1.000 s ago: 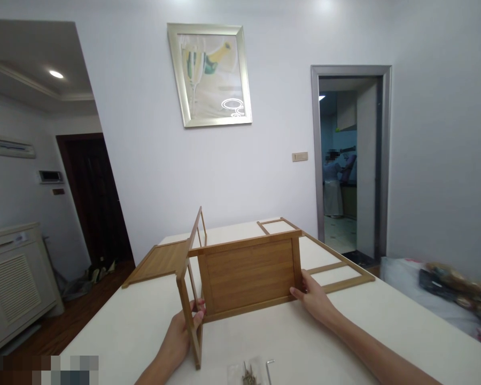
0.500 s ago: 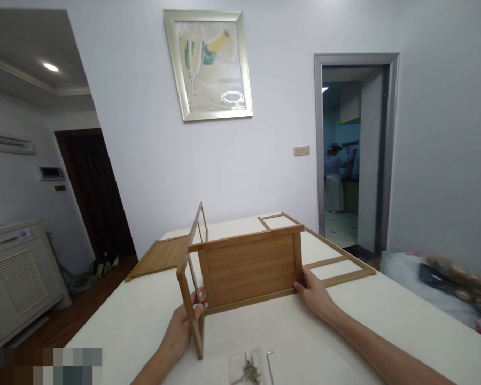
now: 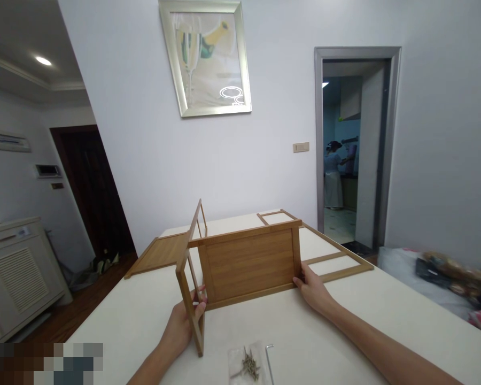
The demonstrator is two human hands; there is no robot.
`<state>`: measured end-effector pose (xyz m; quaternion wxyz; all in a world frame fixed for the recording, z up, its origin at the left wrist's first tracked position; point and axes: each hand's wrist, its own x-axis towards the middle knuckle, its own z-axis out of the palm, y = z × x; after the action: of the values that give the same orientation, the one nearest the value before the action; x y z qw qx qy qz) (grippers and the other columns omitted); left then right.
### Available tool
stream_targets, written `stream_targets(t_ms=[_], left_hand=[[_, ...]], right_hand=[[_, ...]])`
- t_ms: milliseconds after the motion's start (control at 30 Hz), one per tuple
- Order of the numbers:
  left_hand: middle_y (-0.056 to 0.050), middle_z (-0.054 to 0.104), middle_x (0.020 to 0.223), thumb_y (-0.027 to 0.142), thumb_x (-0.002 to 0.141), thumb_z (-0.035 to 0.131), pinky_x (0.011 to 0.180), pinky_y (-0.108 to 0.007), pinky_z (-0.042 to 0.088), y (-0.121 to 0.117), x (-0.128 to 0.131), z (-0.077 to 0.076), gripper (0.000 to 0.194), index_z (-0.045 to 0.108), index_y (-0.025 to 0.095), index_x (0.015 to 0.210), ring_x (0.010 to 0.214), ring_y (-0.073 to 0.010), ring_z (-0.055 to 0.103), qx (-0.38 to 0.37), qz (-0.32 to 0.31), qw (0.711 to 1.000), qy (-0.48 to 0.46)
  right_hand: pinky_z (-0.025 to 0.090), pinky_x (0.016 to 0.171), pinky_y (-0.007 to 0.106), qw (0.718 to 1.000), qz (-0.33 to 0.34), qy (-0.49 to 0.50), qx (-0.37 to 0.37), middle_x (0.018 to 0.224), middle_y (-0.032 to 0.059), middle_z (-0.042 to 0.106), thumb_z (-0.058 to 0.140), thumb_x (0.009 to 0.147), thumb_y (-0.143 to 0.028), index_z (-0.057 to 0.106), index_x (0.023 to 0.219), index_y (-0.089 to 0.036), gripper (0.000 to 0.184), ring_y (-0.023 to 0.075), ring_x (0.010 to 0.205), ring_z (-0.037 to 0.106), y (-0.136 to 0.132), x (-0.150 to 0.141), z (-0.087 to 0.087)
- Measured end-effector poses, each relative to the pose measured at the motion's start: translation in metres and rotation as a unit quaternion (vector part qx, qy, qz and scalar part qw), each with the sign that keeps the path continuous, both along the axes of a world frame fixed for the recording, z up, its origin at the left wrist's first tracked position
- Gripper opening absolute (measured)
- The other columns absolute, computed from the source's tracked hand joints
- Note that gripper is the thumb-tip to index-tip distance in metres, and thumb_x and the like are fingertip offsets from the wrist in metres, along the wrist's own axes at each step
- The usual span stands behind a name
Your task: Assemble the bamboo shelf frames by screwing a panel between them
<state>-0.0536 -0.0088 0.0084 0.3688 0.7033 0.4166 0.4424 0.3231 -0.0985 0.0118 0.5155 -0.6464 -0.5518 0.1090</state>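
Note:
A brown wooden shelf panel (image 3: 250, 264) stands on its long edge on the white table. Its left end meets an upright wooden side frame (image 3: 188, 299). My left hand (image 3: 184, 323) is closed around the lower part of that frame, fingers reaching through it to the panel's lower left corner; some fingertips are hidden. At the panel's right end, my right hand (image 3: 312, 289) pinches the edge near its lower corner. Closer to me lie a clear plastic bag of screws (image 3: 248, 366) and a hex key (image 3: 269, 361).
Another wooden panel (image 3: 160, 251) lies at the table's left edge. An open wooden frame (image 3: 347, 272) lies flat behind my right hand and extends back. Bagged items (image 3: 433, 278) are piled right of the table. Through the doorway, a person (image 3: 333, 176) stands in another room.
The view has shifted slightly, so the wall and picture sit a little higher. Both hands keep their hold, and the panel and side frame stay joined at about the same place.

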Motion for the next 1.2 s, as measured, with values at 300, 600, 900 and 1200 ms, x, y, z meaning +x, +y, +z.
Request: stream_targets(t_ms=[300, 600, 900, 1200], left_hand=[[-0.011, 0.067, 0.121, 0.054, 0.084, 0.059, 0.104, -0.043, 0.042, -0.007, -0.001, 0.004, 0.062, 0.055, 0.017, 0.134, 0.114, -0.0288, 0.061, -0.018, -0.036, 0.999, -0.03], [-0.01, 0.07, 0.112, 0.049, 0.082, 0.061, 0.094, -0.04, 0.049, -0.004, 0.002, -0.001, 0.06, 0.055, 0.018, 0.133, 0.103, -0.0276, 0.065, 0.023, -0.007, 1.0, 0.01], [-0.005, 0.071, 0.089, 0.05, 0.077, 0.065, 0.07, -0.032, 0.053, 0.001, 0.001, -0.006, 0.059, 0.06, 0.016, 0.124, 0.076, -0.0215, 0.068, 0.006, 0.023, 1.0, -0.006], [-0.007, 0.071, 0.096, 0.051, 0.077, 0.064, 0.077, -0.033, 0.054, 0.005, -0.003, -0.01, 0.057, 0.061, 0.018, 0.123, 0.086, -0.0238, 0.069, -0.004, -0.005, 1.0, -0.008]], right_hand=[[0.041, 0.107, 0.047, 1.0, 0.002, -0.002, 0.007, 0.129, 0.0068, 0.061, 0.051, 0.077, -0.015, 0.045, 0.135, -0.024, 0.059, 0.027, 0.127, 0.051, 0.0, 0.0, -0.001], [0.042, 0.106, 0.045, 1.0, -0.002, -0.005, 0.007, 0.135, 0.0047, 0.058, 0.05, 0.077, -0.015, 0.045, 0.136, -0.025, 0.06, 0.0255, 0.126, 0.052, 0.0, 0.0, -0.001], [0.046, 0.1, 0.045, 1.0, -0.017, -0.002, -0.018, 0.128, 0.008, 0.063, 0.05, 0.077, -0.018, 0.048, 0.131, -0.023, 0.054, 0.0279, 0.119, 0.057, 0.003, 0.005, -0.004], [0.048, 0.097, 0.045, 1.0, -0.02, 0.004, -0.014, 0.119, 0.0075, 0.066, 0.054, 0.077, -0.02, 0.047, 0.128, -0.024, 0.052, 0.028, 0.115, 0.06, 0.002, 0.004, -0.006]])
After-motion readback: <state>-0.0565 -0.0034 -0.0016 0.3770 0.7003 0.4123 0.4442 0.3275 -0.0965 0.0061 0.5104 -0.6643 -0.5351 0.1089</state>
